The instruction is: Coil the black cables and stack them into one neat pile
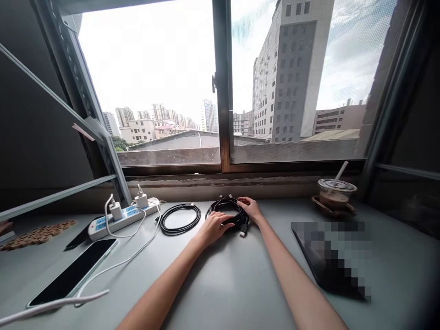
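A thick coil of black cable (237, 223) lies on the grey desk in front of me, its plugs showing at the far side and at the near right. My left hand (215, 224) grips the coil's near left side, fingers reaching over the loops and thumb along the near edge. On the opposite side, my right hand (251, 209) is curled round the coil's right rim; part of its grip is hidden. Left of my hands, a second, thinner coil of black cable (180, 231) rests flat, apart from both hands.
A white power strip (127, 217) with plugged-in chargers stands at left, its white cord (118, 265) trailing past a phone (75, 270). A brown trivet (37, 234) lies far left. At right are a lidded drink cup (335, 192) and a partly blurred black object (318, 263). A window rises behind.
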### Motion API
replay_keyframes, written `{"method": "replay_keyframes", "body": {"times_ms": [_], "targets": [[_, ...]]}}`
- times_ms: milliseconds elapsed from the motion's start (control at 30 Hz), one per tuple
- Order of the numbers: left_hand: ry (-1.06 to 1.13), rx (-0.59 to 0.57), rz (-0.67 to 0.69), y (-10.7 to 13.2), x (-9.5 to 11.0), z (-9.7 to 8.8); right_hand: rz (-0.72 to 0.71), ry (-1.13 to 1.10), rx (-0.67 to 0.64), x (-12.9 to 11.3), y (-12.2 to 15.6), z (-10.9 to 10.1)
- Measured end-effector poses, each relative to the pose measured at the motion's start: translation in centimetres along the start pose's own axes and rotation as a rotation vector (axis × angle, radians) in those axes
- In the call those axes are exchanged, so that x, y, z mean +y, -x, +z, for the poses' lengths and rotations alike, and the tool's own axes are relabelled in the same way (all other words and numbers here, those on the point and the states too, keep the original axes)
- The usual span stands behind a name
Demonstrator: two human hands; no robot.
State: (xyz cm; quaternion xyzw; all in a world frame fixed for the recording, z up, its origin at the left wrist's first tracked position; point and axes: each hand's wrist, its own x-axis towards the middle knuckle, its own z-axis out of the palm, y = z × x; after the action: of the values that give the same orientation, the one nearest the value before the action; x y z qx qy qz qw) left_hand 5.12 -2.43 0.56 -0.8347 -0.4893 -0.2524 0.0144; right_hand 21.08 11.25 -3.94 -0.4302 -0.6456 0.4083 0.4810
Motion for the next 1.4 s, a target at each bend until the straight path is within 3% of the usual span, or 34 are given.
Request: {"method": "replay_keyframes", "body": {"times_ms": [500, 867, 1000, 1400], "targets": [[0.015, -0.040, -0.105, -0.9, 0.3, 0.0, 0.051, 0.128, 0.040, -0.9, -0.3, -0.1], [-0.163, 0.128, 0.075, -0.8, -1.1, 1.3, 0.044, 0.176, 0.096, -1.6, 0.0, -0.2], [-0.185, 0.208, 0.064, -0.9, -0.2, 1.6, 0.061, 0.182, 0.113, -1.8, 0.0, -0.3], [-0.113, 0.262, -0.017, -0.5, 0.8, 1.5, 0.054, 0.154, 0.063, -1.2, -0.5, -0.4]]}}
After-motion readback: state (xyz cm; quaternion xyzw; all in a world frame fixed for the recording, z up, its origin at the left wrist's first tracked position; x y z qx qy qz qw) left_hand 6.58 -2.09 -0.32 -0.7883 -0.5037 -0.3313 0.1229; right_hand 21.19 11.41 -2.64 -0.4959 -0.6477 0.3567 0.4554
